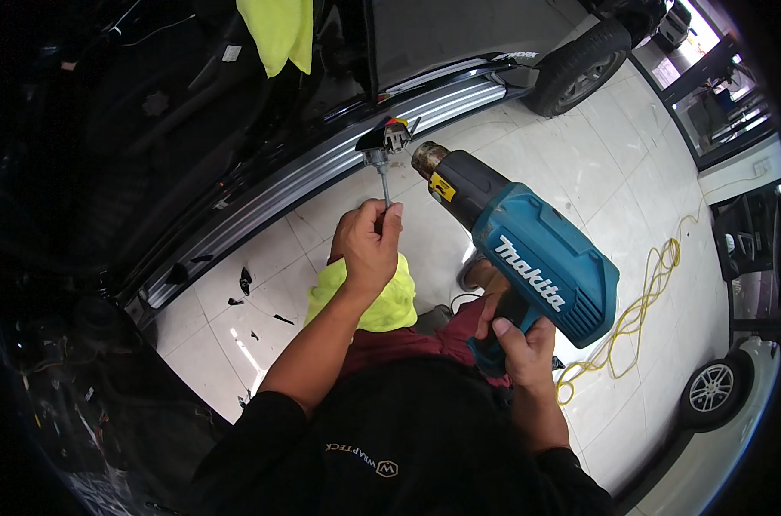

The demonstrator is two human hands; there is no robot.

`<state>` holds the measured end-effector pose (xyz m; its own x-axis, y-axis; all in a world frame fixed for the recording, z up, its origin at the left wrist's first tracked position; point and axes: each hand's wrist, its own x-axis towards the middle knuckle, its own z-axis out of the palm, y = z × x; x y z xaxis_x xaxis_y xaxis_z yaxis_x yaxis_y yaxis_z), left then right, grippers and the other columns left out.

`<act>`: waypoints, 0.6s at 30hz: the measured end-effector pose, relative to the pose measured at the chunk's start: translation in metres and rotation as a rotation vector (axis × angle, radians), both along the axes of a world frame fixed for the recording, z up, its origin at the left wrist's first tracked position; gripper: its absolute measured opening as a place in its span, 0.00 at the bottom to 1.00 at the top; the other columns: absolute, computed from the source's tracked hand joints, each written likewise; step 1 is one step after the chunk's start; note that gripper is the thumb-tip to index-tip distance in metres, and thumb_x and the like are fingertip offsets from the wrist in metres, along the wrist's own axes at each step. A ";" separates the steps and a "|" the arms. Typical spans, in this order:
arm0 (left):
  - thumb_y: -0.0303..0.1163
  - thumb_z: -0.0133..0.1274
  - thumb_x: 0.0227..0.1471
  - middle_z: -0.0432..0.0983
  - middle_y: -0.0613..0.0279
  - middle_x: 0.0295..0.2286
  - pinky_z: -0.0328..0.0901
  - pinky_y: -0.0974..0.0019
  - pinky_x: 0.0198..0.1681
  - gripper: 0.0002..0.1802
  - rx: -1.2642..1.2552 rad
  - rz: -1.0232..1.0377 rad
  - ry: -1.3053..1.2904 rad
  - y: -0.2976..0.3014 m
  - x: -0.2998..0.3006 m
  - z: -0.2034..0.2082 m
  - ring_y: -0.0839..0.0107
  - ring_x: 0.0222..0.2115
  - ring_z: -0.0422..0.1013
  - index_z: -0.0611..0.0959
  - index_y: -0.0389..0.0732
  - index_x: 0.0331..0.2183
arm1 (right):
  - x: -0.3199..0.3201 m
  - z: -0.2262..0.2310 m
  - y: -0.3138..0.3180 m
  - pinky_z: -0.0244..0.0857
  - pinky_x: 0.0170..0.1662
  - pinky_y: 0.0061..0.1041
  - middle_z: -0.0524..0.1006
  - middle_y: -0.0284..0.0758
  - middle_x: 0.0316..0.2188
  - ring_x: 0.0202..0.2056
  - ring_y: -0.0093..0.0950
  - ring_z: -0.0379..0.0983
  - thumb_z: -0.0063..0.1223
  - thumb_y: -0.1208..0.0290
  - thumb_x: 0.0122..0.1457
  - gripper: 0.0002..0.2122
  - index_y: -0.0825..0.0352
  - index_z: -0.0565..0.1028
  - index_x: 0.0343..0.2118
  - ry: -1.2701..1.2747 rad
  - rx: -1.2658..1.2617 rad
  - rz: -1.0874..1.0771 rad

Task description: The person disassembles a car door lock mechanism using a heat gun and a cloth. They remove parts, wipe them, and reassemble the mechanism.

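My left hand (370,245) pinches the thin grey rod of a small black-and-metal car part (375,157), which looks like a door lock cylinder with its cap. It is held up in front of the car's side step, and a bit of red and yellow shows at its top. In my right hand (528,348) is a teal and black heat gun (545,258), gripped by its handle. Its metal nozzle (428,158) points at the car part from the right, a short gap away. Whether the heat gun is running cannot be seen.
A black car with a ribbed silver side step (322,159) runs along the left and top. One yellow-green cloth (356,297) lies over my leg, another (279,34) hangs above. Black film scraps (245,280) litter the tiled floor. A yellow cord (653,297) coils at right.
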<state>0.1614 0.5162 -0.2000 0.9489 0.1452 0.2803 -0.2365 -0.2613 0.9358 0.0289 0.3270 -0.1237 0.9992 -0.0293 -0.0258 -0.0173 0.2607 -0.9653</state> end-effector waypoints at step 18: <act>0.32 0.49 0.59 0.68 0.66 0.19 0.58 0.76 0.24 0.08 -0.652 -0.555 0.852 -0.073 0.058 -0.013 0.78 0.19 0.63 0.75 0.37 0.31 | 0.016 -0.309 -0.260 0.66 0.44 0.39 0.74 0.53 0.38 0.40 0.45 0.74 0.43 0.69 0.60 0.21 0.72 0.64 0.55 0.400 -0.973 -0.493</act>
<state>0.2192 0.4431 -0.2132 0.7717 -0.4597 -0.4396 0.5902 0.2601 0.7642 0.0449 0.0668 -0.4325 0.7995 -0.5939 -0.0898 -0.4697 -0.5249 -0.7098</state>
